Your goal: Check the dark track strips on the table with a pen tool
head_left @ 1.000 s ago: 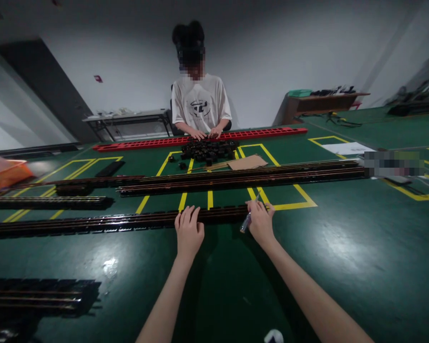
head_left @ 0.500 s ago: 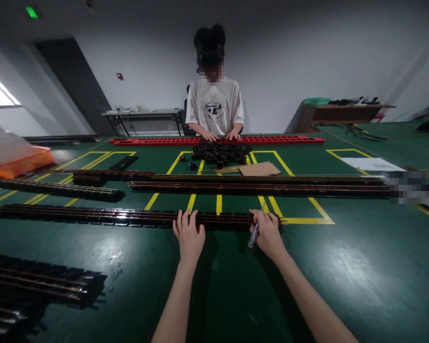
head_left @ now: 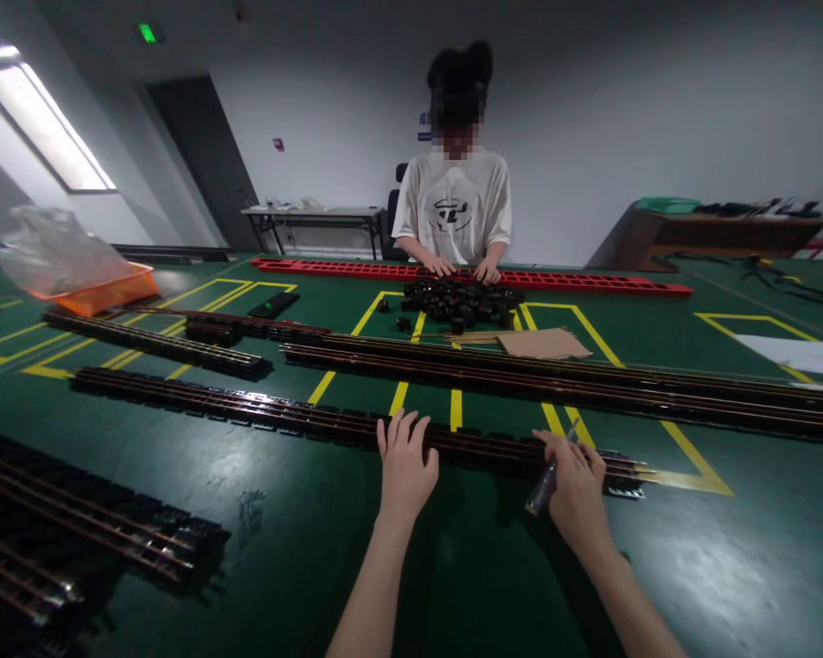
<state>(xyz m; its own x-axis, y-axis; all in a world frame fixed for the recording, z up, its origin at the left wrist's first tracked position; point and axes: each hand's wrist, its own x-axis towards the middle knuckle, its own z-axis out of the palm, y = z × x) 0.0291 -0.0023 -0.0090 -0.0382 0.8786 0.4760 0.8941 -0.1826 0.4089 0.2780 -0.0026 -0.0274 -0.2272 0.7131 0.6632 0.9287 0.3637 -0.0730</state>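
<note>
My left hand [head_left: 406, 464] lies flat, fingers stretched out, on a long dark rail [head_left: 247, 409] that runs across the green table [head_left: 692, 548] in front of me. My right hand [head_left: 577, 484] rests on the same rail nearer its right end, fingers closed round a small screwdriver [head_left: 544, 489] with a clear handle that points down towards me. More long dark rails [head_left: 590, 376] lie parallel just beyond.
A person in a white T-shirt [head_left: 454, 206] sits opposite with both hands on a long red strip [head_left: 590, 281], behind a heap of small black parts [head_left: 459, 302]. A cardboard piece [head_left: 544, 344], an orange tray [head_left: 102, 292] and more rails at the near left [head_left: 75, 530] lie around.
The view has swung left, so the rail and both hands sit further right in the frame. My hands keep their hold on the rail and the screwdriver.
</note>
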